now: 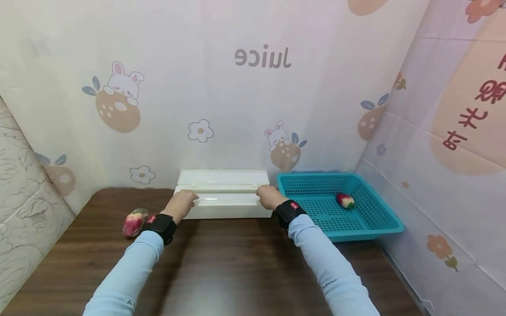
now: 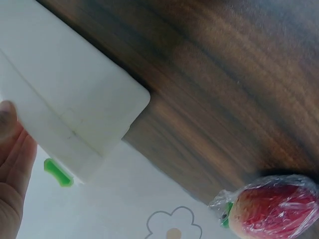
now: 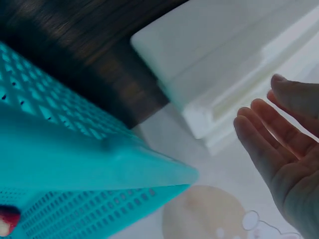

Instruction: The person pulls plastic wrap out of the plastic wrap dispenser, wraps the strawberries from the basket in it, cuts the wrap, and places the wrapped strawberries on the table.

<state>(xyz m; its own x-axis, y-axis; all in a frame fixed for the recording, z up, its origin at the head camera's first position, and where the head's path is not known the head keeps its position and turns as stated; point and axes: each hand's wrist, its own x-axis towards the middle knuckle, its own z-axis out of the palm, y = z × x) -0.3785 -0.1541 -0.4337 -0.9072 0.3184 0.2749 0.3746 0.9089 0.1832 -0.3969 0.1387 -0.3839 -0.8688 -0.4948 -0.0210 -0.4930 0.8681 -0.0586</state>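
A long white cling film dispenser box [image 1: 227,211] lies near the back of the table, its lid [image 1: 223,177] tilted back. My left hand [image 1: 182,205] is at the box's left end, thumb and fingers pinching the clear film's edge. At the right end my right hand [image 1: 270,197] pinches the film between thumb and index finger, other fingers loosely bent [image 3: 294,149]. The film itself is barely visible. A green piece [image 2: 58,173] shows at the box's end in the left wrist view. Left of my left hand lies a red-and-cream fruit [image 1: 134,223] wrapped in clear plastic.
To the right stands a turquoise plastic basket [image 1: 379,215], close to the box. Inside it lies a red-and-cream fruit with a green tip [image 1: 345,201]. A printed cloth wall [image 1: 237,101] rises behind the brown wooden table [image 1: 221,263], and another stands along its right side.
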